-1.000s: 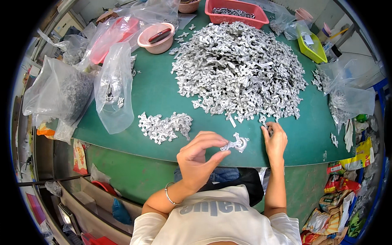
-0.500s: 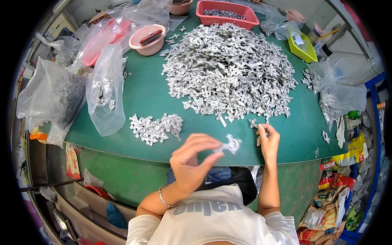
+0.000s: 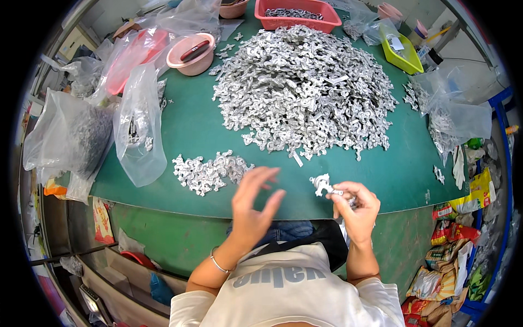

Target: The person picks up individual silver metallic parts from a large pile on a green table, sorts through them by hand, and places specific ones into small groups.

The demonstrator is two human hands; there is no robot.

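Observation:
My right hand (image 3: 358,211) is closed, with a small silver metal casting (image 3: 322,186) pinched at its fingertips. The casting has curved arms and sticks out to the left over the green tabletop. Something else silvery shows within the curled fingers, too covered to make out. My left hand (image 3: 255,204) is open, thumb and fingers apart, with nothing visible between them. Its fingertips are close to a small heap of similar castings (image 3: 204,173). Beyond both hands rises a large mound of the same grey castings (image 3: 305,90).
Clear plastic bags holding castings (image 3: 140,128) lie at the left. A pink bowl (image 3: 190,66) has a dark red-handled tool across it. At the back stands a red basket (image 3: 298,22) of metal parts. On the right are a yellow-green basket (image 3: 402,57) and a bag (image 3: 444,125).
The casting that was in my left hand is gone from it, and those fingers have spread and moved slightly left. My right hand has drawn nearer the table edge, a casting at its fingertips.

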